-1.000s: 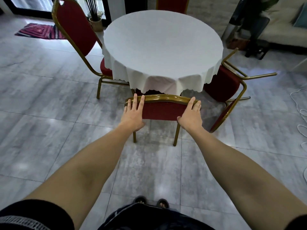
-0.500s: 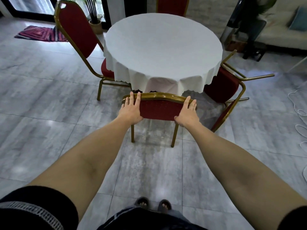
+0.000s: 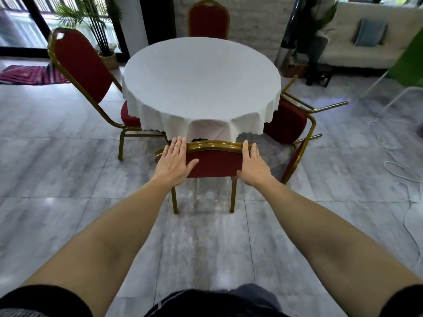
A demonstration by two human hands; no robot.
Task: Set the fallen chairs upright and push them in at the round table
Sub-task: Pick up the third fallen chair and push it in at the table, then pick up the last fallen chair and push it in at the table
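A round table [image 3: 201,76] with a white cloth stands in the middle of the head view. Directly in front of me a red chair with a gold frame [image 3: 215,162] stands upright, its seat under the cloth. My left hand [image 3: 175,162] lies flat on the left side of its backrest and my right hand [image 3: 253,167] on the right side, fingers straight and reaching the top rail. Another red chair [image 3: 287,122] lies tipped on its side at the table's right, legs pointing right. Upright chairs stand at the left [image 3: 82,65] and the far side [image 3: 208,19].
The floor is grey tile. A white cable [image 3: 402,170] loops over it at the right. A striped rug [image 3: 32,74] lies far left, a potted plant [image 3: 107,56] behind the left chair. A sofa [image 3: 366,51], a dark stool [image 3: 320,74] and a green panel [image 3: 409,62] stand back right.
The near chair has slid toward the table under my flat hands, and I have stepped closer. My thumbs have spread a little on the backrest.
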